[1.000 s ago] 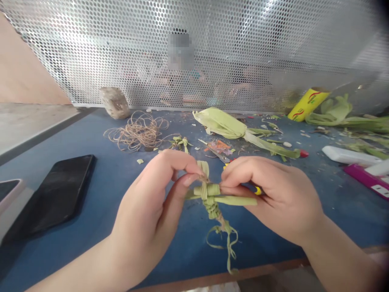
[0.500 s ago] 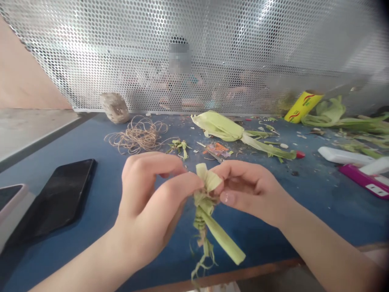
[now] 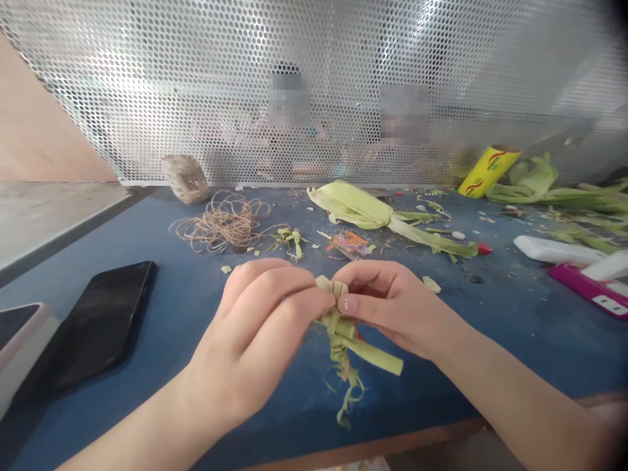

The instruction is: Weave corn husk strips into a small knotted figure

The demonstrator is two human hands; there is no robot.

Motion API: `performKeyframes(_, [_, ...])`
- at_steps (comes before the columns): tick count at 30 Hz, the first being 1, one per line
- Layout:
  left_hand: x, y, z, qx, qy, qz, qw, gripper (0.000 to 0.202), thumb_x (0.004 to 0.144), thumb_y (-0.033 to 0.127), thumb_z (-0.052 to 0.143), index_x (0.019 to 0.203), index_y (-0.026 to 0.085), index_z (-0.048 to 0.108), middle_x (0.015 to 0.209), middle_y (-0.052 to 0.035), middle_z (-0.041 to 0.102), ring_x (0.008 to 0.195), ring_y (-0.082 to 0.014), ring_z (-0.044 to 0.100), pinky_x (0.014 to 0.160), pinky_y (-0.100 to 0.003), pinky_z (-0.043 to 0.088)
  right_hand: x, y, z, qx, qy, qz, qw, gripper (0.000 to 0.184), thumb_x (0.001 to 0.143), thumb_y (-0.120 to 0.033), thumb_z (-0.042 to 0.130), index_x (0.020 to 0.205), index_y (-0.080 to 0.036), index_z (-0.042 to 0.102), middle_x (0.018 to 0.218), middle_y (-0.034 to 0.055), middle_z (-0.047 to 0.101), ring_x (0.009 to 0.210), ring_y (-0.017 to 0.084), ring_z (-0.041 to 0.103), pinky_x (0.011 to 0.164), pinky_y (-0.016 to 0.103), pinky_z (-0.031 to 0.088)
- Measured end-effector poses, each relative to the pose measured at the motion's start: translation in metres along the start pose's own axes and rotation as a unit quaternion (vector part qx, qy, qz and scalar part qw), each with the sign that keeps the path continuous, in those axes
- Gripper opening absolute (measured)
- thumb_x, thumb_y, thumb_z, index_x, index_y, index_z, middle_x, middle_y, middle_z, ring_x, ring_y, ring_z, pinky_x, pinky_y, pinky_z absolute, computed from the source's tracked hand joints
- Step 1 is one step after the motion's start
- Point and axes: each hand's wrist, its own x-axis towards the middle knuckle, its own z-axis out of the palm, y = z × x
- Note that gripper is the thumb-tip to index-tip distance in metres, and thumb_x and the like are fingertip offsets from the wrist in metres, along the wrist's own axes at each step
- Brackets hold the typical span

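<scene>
Blue table [image 3: 181,288] before a perforated metal screen [image 3: 196,78]
A peach wall [image 3: 44,124] stands at upper left above a grey surface [image 3: 53,209]; glare [image 3: 426,19] streaks the screen's top; brown edging [image 3: 432,435] borders the table.

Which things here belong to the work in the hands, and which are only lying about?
In the work:
green leaf piece, held by left hand and right hand
probably husk bundle, tangled twine

Apparently just lying about:
black phone
yellow tube
purple object

Left hand [image 3: 260,327] now nearer right hand [image 3: 400,304]
</scene>
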Motion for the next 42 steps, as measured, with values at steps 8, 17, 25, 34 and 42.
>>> performKeyframes(8, [-0.005,0.005,0.001,0.054,0.008,0.024,0.998,0.023,0.077,0.010,0.053,0.094,0.024,0.059,0.088,-0.0018,0.064,0.083,-0.0184,0.056,0.074,-0.034,0.046,-0.001,-0.001,-0.007,0.019,0.005,0.079,0.997,0.018,0.072,-0.032,0.067,0.074,-0.015,0.069,0.057,-0.0030,0.059,0.053,0.002,0.054,0.050,0.011,0.041])
performKeyframes(17, [-0.006,0.008,0.003,0.085,0.061,0.095,0.990,0.017,0.078,0.008,0.051,0.083,0.018,0.064,0.081,-0.0026,0.064,0.077,-0.0185,0.059,0.068,-0.035,0.041,-0.003,0.001,-0.005,0.023,0.099,0.019,0.995,0.009,0.066,-0.027,0.072,0.066,-0.019,0.067,0.060,-0.0029,0.058,0.049,0.004,0.047,0.048,0.016,0.040])
performKeyframes(25, [-0.004,0.006,0.004,0.023,-0.016,0.032,0.999,0.024,0.075,0.004,0.054,0.097,0.012,0.058,0.087,-0.0059,0.060,0.084,-0.0176,0.053,0.074,-0.032,0.044,-0.004,0.000,-0.004,-0.031,0.125,-0.075,0.989,0.007,0.070,-0.023,0.068,0.064,-0.020,0.068,0.062,-0.0032,0.055,0.049,0.003,0.045,0.046,0.015,0.039])
performKeyframes(34, [0.001,0.006,0.005,-0.039,-0.044,-0.080,0.995,0.014,0.079,0.025,0.056,0.089,0.015,0.053,0.087,-0.0040,0.055,0.082,-0.0143,0.053,0.074,-0.027,0.044,-0.003,-0.001,-0.004,-0.114,0.121,-0.083,0.982,0.009,0.072,-0.025,0.066,0.067,-0.017,0.065,0.056,-0.0028,0.055,0.048,0.007,0.051,0.046,0.019,0.045])
performKeyframes(42, [0.000,0.003,0.010,0.014,-0.042,-0.067,0.997,0.008,0.076,0.014,0.058,0.082,0.015,0.053,0.081,-0.0030,0.055,0.077,-0.0137,0.052,0.072,-0.028,0.044,-0.003,-0.005,0.007,-0.206,0.165,-0.108,0.959,0.010,0.069,-0.021,0.067,0.064,-0.016,0.060,0.054,-0.0032,0.056,0.045,0.007,0.053,0.046,0.018,0.046])
